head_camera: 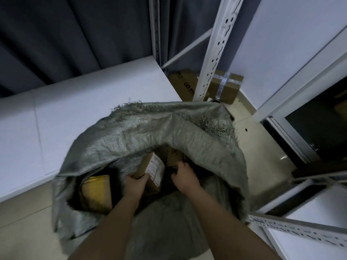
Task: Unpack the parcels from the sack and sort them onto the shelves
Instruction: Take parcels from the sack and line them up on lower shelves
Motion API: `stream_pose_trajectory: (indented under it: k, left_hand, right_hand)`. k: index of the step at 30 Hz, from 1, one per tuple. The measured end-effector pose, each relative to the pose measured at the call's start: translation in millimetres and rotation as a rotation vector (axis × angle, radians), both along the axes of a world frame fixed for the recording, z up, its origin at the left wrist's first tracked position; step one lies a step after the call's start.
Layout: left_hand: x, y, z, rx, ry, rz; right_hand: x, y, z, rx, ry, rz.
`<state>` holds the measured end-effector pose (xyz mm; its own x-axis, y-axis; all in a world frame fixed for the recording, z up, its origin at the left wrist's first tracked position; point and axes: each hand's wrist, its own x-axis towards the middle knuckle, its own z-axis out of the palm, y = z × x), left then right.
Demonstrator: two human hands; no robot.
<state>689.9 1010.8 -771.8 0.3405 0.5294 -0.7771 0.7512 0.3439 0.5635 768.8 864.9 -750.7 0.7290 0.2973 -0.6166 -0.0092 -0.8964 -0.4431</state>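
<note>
1. Head view: we look down into a grey woven sack [150, 132] standing on the pale floor [24, 231], mouth wide open, frayed rim at the far edge.
2. Our left hand [135, 182] is inside the mouth, fingers curled round the near edge of a brown cardboard parcel [150, 167] w/ a white label; the parcel stands tilted, its far end tucked under the sack's folded-over rim.
3. Our right hand [185, 176] is just beside it, fingers curled onto the lower edge of a second brown parcel [174, 156], most of which is hidden under the sack fabric. Whether that's a full grip we cannot tell; fingertips are in shadow.
4. A yellow-taped parcel [97, 192] lies lower left in the sack, apart from both hands, w/ a dark gap around it.
5. Room to move: the sack's far flap hangs over both held parcels, so the opening is tight at the top and freer toward us.
6. Left of the sack: a white shelf board [75, 102], its front edge running close to the sack's side.
7. Far side: a perforated white shelf upright [216, 53] rises just behind the sack rim; two cardboard boxes [227, 87] sit on the floor at its foot.
8. Right: more white shelf edges [300, 228] near the sack, w/ a narrow strip of floor between.
</note>
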Motion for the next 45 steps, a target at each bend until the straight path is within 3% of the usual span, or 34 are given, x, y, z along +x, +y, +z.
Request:
stream_pose_trajectory:
  k: [5, 10, 15, 22, 27, 33, 36, 41, 45]
  left_hand:
    - [-33.3, 6.3, 98.5, -0.276, 0.036, 0.033]
    - [-37.8, 7.5, 182.6, -0.380, -0.039, -0.145]
    - [-25.8, 6.7, 252.2, -0.400, -0.142, -0.312]
    - [-23.0, 4.7, 318.7, -0.394, -0.367, -0.308]
    - [-25.8, 4.9, 344.1, -0.425, -0.445, -0.375]
    - [-26.9, 1.5, 359.8, -0.404, -0.493, -0.379]
    - [-27.2, 7.6, 369.1, -0.435, -0.463, -0.340]
    - [-27.8, 26.5, 386.0, -0.519, -0.290, -0.614]
    - [-25.8, 13.9, 401.7, -0.498, -0.293, -0.703]
  right_hand:
    - [-24.9, -9.2, 82.6, 0.206, 0.287, -0.357]
    - [-27.8, -21.6, 155.1, 0.391, 0.249, -0.644]
    - [-23.7, -49.4, 224.6, 0.563, 0.587, -0.763]
    - [-30.0, -60.4, 280.2, 0.853, 0.706, -1.008]
    - [-40.1, -60.7, 300.7, 1.022, 0.729, -1.052]
    - [-43.2, -56.1, 311.0, 1.026, 0.682, -1.031]
    - [-40.4, -58.1, 324.7, 0.917, 0.647, -0.925]
    - [-29.6, -64.0, 348.2, 0.701, 0.466, -0.674]
    - [-37.7, -60.2, 369.1, 0.624, 0.357, -0.736]
